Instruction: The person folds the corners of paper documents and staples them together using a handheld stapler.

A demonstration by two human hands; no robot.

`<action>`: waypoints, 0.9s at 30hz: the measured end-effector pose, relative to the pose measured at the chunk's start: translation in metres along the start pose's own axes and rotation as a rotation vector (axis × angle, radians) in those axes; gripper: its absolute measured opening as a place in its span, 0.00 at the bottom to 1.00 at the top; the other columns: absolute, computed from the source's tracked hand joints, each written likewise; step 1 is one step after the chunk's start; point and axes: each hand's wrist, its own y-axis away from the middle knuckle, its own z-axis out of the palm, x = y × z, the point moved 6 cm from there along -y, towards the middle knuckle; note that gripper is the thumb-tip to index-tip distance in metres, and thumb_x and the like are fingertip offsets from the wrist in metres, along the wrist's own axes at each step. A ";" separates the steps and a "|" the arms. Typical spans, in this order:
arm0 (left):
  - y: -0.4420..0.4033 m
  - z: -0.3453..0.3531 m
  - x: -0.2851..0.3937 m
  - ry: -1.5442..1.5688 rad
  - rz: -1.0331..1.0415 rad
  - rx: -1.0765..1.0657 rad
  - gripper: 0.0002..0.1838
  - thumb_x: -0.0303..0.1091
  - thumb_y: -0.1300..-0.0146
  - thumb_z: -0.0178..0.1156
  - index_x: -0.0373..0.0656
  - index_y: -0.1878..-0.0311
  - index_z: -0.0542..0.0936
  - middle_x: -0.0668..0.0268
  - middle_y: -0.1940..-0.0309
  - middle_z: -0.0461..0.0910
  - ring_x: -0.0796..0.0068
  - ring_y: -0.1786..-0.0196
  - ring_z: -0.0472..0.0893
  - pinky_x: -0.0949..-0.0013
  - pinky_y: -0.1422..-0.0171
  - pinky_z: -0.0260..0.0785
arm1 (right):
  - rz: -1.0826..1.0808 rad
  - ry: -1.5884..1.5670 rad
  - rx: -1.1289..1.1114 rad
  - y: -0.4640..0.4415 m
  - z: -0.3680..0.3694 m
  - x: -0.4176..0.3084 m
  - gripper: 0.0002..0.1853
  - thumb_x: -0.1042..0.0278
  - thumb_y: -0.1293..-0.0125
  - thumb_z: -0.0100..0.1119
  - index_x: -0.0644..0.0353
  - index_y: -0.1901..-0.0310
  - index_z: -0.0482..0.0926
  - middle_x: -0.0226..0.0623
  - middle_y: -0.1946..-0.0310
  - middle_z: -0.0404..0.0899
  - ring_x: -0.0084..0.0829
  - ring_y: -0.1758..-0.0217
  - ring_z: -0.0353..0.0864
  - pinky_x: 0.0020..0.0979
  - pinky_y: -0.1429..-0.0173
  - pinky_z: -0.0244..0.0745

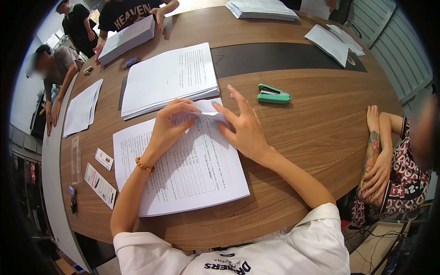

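Note:
A stack of printed sheets (183, 183) with text and a table lies before me, its far edge lifted and bent. My left hand (172, 121), with a beaded bracelet (143, 165) on the wrist, pinches that raised edge between thumb and fingers. Opposite it, my right hand (245, 130) has its thumb and index finger at the same bent edge, while other fingers stick out. The exact contact under the fingertips is partly hidden. Just beyond my hands is a thicker pile of printed paper (169, 78). A green stapler (273, 94) rests to the right.
Loose sheets (82, 107), cards (101, 185) and a clear plastic strip (75, 160) lie leftward. More paper (261, 9) is at the far side, near a tape roll (351, 60). A person across holds a thick stack (127, 40); another sits at right, arms (378, 160) by the edge.

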 end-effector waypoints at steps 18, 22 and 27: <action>-0.005 0.004 -0.001 -0.035 -0.069 -0.032 0.22 0.29 0.45 0.61 0.46 0.44 0.76 0.65 0.57 0.78 0.78 0.56 0.75 0.76 0.50 0.67 | 0.493 -0.814 -0.025 -0.008 0.022 0.037 0.15 0.67 0.34 0.53 0.67 0.51 0.77 0.33 0.50 0.75 0.22 0.51 0.71 0.21 0.51 0.67; -0.007 0.004 -0.004 -0.002 -0.167 -0.069 0.22 0.27 0.44 0.59 0.47 0.44 0.76 0.66 0.56 0.79 0.80 0.57 0.73 0.77 0.50 0.65 | 0.612 -0.987 -0.039 -0.008 0.027 0.042 0.15 0.66 0.35 0.55 0.67 0.52 0.78 0.31 0.52 0.76 0.19 0.54 0.73 0.21 0.50 0.66; -0.008 0.005 -0.008 -0.016 -0.104 -0.044 0.21 0.25 0.45 0.59 0.48 0.45 0.78 0.67 0.59 0.79 0.82 0.61 0.73 0.78 0.55 0.66 | 0.629 -1.031 -0.075 -0.007 0.030 0.045 0.15 0.66 0.35 0.54 0.65 0.50 0.78 0.34 0.52 0.76 0.19 0.52 0.72 0.21 0.49 0.66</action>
